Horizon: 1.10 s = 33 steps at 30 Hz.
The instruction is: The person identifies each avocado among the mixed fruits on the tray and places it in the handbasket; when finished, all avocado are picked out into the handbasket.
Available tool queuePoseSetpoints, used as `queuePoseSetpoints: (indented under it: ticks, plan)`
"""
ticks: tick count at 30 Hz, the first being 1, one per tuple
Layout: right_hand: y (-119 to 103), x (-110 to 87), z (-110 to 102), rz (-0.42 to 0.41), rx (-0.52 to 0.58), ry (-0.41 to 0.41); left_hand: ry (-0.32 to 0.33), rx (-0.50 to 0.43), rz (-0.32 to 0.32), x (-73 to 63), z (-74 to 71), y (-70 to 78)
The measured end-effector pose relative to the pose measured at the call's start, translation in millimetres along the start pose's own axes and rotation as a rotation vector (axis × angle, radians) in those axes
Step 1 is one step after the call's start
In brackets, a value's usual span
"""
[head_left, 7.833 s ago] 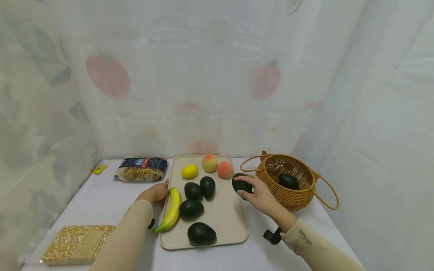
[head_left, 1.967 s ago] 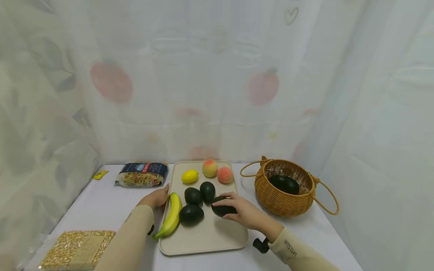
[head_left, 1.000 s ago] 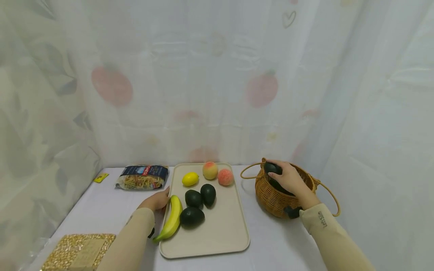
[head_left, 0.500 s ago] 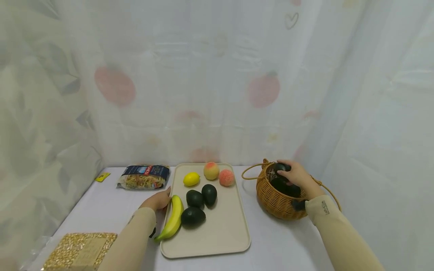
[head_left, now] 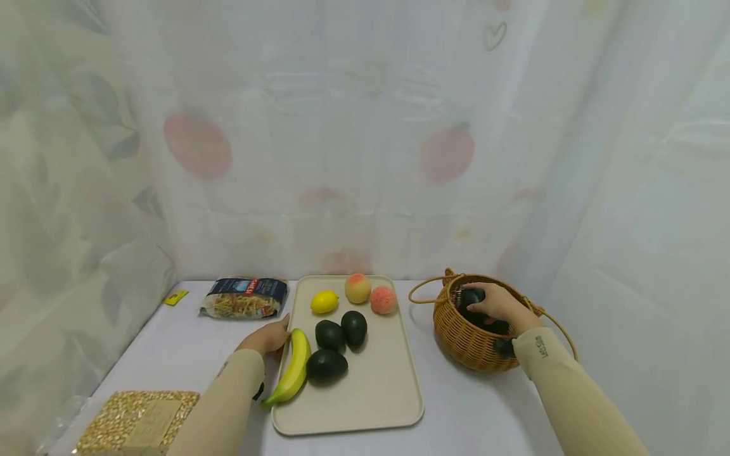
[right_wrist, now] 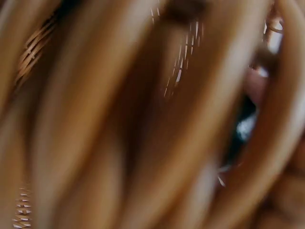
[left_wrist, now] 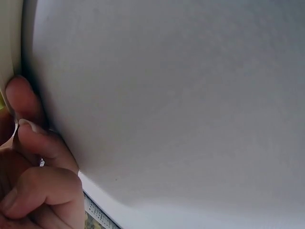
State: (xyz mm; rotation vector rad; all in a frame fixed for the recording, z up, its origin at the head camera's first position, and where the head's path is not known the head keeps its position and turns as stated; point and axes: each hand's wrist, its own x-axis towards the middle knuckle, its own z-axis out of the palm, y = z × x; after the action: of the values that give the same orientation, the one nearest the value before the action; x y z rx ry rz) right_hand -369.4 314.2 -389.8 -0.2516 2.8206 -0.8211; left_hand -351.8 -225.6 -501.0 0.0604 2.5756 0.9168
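Note:
My right hand (head_left: 502, 305) reaches over the rim of the wicker basket (head_left: 470, 351) and holds a dark avocado (head_left: 472, 297) just inside it. More dark avocado shows beneath that hand. The right wrist view is mostly blurred wicker (right_wrist: 190, 143). At the tray's left edge, my left hand (head_left: 268, 337) grips the rim of the beige tray (head_left: 388, 392); in the left wrist view its curled fingers (left_wrist: 47, 148) pinch that rim. Three avocados (head_left: 327, 366) lie on the tray, beside a banana (head_left: 293, 370) that overhangs its left edge.
A lemon (head_left: 324, 302), a peach (head_left: 357, 288) and a pinkish round fruit (head_left: 383, 299) lie at the tray's far end. Left of it are a pasta bag (head_left: 245, 297), a small yellow packet (head_left: 175, 297) and a bag of yellow kernels (head_left: 137, 418). Curtains surround the table.
My right hand has put one avocado in the basket, then lifted the front avocado off the tray, carried it right and lowered it into the basket. The left hand has stayed on the rim.

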Motion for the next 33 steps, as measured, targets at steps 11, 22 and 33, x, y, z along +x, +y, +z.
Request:
queuePoseSetpoints:
  ticks: [11,22,33]
  plan:
    - [-6,2.5,18,-0.127,-0.284,-0.002,-0.033,-0.039,0.006,5.3,-0.9,-4.2]
    - [-15,4.9,26,-0.05,-0.349,0.023,-0.05,-0.056,0.01,4.9,-2.5,-4.8]
    - [-14,2.4,28,-0.053,-0.326,0.045,-0.054,-0.038,0.047,27.6,-1.7,-26.2]
